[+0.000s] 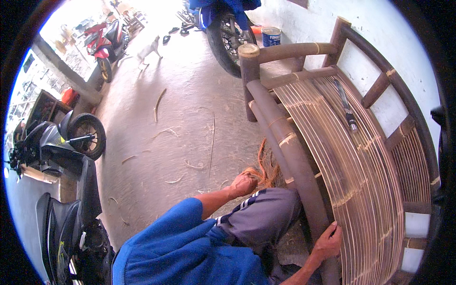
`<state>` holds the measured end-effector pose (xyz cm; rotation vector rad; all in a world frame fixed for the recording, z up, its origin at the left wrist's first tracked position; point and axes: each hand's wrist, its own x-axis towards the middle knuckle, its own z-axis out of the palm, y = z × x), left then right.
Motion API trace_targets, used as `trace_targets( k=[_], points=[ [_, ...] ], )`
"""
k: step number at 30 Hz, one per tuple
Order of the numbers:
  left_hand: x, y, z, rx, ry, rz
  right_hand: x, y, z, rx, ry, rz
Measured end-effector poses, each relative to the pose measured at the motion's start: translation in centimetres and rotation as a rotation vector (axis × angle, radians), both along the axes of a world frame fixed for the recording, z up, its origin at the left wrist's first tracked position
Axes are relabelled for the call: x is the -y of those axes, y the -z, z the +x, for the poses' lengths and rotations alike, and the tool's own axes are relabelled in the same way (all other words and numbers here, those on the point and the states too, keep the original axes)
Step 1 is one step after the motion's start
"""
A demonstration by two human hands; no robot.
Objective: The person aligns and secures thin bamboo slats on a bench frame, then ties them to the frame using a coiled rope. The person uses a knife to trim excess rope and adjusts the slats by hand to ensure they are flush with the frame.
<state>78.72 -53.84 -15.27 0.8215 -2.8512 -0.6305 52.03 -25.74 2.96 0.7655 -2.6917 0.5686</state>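
My left hand [243, 184] is closed around orange-brown fibre strands [262, 164], low beside my bent knee. The loose ends of the strands spread toward the bench's front. My right hand [327, 241] rests at the front edge of a dark bamboo bench [311, 183], thumb and fingers pressed together. What is between those fingertips, if anything, is too small to make out. Thin pale bamboo slats [342, 156] form the seat. Toward its far end lies a knife [350, 118] with a black handle, its blade pointing away from me.
A motorbike [71, 190] stands on the left, and a red scooter [102, 42] farther off. Another motorbike's wheel [228, 38] is beyond the bench, near a blue paint can [271, 36]. A pale cat [147, 51] is on the concrete floor; scattered fibre strips [211, 142] lie nearer me.
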Motion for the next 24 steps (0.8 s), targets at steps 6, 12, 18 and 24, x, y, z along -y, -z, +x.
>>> trace_targets(
  k=[6, 12, 18, 24],
  points=[
    [2.0, -10.5, 0.6, -0.260, -0.382, 0.288, -0.2, -1.2, -0.2, 0.163, 0.021, -0.057],
    [0.3, -24.5, -2.0, -0.312, 0.029, 0.328, 3.4, -7.2, 3.7, 0.534, -0.367, -0.443],
    [-4.6, -31.4, -6.3, -0.333, 0.461, 0.257, 7.9, -11.7, 8.3, 0.345, -0.936, -0.497],
    [-4.0, -32.8, -7.9, -0.283, 0.499, 0.412, 3.8, -12.3, 6.3, 1.027, -0.648, -0.586]
  ],
)
